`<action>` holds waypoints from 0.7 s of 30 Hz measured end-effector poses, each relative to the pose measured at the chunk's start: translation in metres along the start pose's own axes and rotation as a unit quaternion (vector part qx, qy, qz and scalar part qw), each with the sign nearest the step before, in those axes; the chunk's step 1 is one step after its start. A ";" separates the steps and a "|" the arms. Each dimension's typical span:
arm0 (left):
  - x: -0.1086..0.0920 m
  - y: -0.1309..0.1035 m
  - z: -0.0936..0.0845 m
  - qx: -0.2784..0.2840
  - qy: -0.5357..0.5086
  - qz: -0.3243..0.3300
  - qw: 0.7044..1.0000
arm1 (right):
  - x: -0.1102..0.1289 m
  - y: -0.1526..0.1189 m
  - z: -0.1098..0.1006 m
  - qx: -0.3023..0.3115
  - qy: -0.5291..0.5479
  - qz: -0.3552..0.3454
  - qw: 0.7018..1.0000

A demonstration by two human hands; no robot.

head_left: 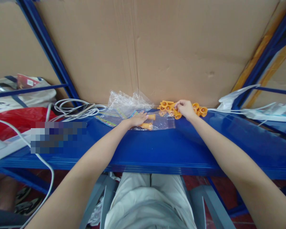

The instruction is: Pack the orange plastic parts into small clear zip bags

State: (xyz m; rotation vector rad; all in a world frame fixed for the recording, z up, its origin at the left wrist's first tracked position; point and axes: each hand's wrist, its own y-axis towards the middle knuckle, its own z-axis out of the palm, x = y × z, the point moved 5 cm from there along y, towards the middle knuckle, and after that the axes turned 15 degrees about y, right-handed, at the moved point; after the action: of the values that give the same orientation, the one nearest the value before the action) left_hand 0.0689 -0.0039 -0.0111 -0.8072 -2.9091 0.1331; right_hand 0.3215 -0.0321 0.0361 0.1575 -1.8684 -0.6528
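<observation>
On the blue table, my left hand point(139, 119) lies with fingers stretched over a clear plastic bag point(163, 122). Orange plastic pieces point(146, 126) show inside the bag beside and under that hand. To the right is a pile of small orange, trumpet-shaped plastic pieces point(167, 107) with flared open ends. My right hand point(185, 108) reaches into this pile, fingers curled and pinched at one of the pieces; its fingertips partly cover what they grip. Flat bags with a colourful printed edge point(107, 119) lie left of my left hand.
Crumpled clear bags point(128, 101) rest against the cardboard wall point(138, 47). Coiled white cables point(78, 108), a red bag point(21, 119) and a cloth bag point(38, 93) crowd the left side. Blue metal posts point(47, 47) frame the table point(157, 149). White plastic point(235, 97) lies at right.
</observation>
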 end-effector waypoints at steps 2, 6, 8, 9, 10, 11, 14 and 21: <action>0.004 -0.002 -0.002 0.003 0.003 -0.014 1.000 | -0.006 0.002 -0.002 0.003 -0.072 -0.027 0.997; 0.008 -0.011 -0.006 0.001 0.000 -0.028 1.000 | -0.007 -0.013 0.017 0.113 -0.266 -0.072 0.955; 0.009 -0.013 -0.006 0.001 0.002 -0.028 1.000 | -0.005 -0.022 0.024 0.147 -0.345 -0.077 0.924; 0.009 -0.013 -0.006 0.000 0.004 -0.026 1.000 | -0.003 -0.026 0.026 0.156 -0.373 -0.075 0.911; 0.010 -0.013 -0.006 -0.001 0.005 -0.024 1.000 | -0.002 -0.028 0.028 0.164 -0.393 -0.074 0.902; 0.010 -0.012 -0.006 -0.001 0.006 -0.022 1.000 | -0.001 -0.030 0.028 0.168 -0.407 -0.074 0.895; 0.010 -0.011 -0.005 -0.003 0.007 -0.021 1.000 | 0.000 -0.031 0.029 0.158 -0.435 -0.078 0.883; 0.005 -0.012 -0.004 0.009 0.015 -0.012 1.000 | 0.000 -0.032 0.038 0.109 -0.461 -0.068 0.878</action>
State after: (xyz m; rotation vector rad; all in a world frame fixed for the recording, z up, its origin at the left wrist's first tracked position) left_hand 0.0594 -0.0117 -0.0051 -0.7652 -2.8848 0.1435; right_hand 0.2814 -0.0450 0.0105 0.1331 -2.8819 -0.6658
